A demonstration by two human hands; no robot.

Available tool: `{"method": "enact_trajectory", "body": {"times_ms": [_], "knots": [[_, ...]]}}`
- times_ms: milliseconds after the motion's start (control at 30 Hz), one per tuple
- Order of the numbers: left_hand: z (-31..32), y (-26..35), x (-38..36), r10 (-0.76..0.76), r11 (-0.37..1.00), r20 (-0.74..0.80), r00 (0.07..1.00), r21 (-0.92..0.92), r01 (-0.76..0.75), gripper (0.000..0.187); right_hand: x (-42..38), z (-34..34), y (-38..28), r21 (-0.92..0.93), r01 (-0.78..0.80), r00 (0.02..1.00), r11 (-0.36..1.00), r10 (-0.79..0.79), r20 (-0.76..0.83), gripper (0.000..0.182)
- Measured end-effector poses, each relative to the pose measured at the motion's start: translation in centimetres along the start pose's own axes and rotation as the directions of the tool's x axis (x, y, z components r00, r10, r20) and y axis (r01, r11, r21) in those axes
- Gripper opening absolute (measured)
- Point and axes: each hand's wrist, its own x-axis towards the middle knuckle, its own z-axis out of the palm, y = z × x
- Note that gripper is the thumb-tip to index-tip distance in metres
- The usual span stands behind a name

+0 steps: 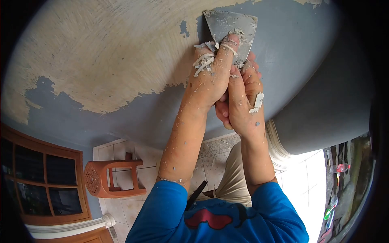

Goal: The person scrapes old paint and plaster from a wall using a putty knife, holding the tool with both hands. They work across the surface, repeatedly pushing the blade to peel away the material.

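wall (142, 117) beside the scraper: grey paint (300, 52) with a big scraped beige patch (101, 52), ragged edge, mostly left of the scraper.

near to far, scraper as landmark:

- blue shirt (162, 210) with a red print, light trousers (233, 174), both below the scraper.
- scraper (233, 25): metal blade, wide edge pointing up and away from the person, debris on its face. handle hidden by the hands, can't tell its shape.
- left hand (212, 77): clamped on the scraper, thumb flat on the blade face, fingers mostly hidden. paint flakes (204, 64) stuck by the thumb base.
- right hand (245, 107): closed around the narrow end of the scraper, thumb up, fingers curled at the right edge. pale flake (258, 100) on the back of it. curled fingertips also show between the wrists, can't tell whose.
- grey rounded surface (328, 101) right of the scraper, cream moulding (276, 139) at its foot.
- tiled floor (204, 172) below the scraper, debris near the wall.
- orange-brown stool (94, 178) and wood-framed window (44, 178), both lower left of the scraper.
- bottles (341, 167) in the strip far lower right of the scraper, blurry.
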Motion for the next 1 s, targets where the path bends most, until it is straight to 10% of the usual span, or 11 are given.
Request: {"method": "enact_trajectory", "body": {"times_ms": [300,1000], "knots": [[-2.6,-9.8,-5.0,-0.288,0.941,0.020,0.957,-0.179,0.287,0.044,-5.6,-2.8,6.9,-0.100,-0.175,0.985,0.979,0.174,-0.015,0.018],[-3.2,-10.6,-4.8,-0.305,0.947,-0.050,0.951,-0.124,0.297,0.048,-5.4,-3.3,9.4,0.008,-0.200,0.980,0.980,0.199,0.012,0.019]]}}
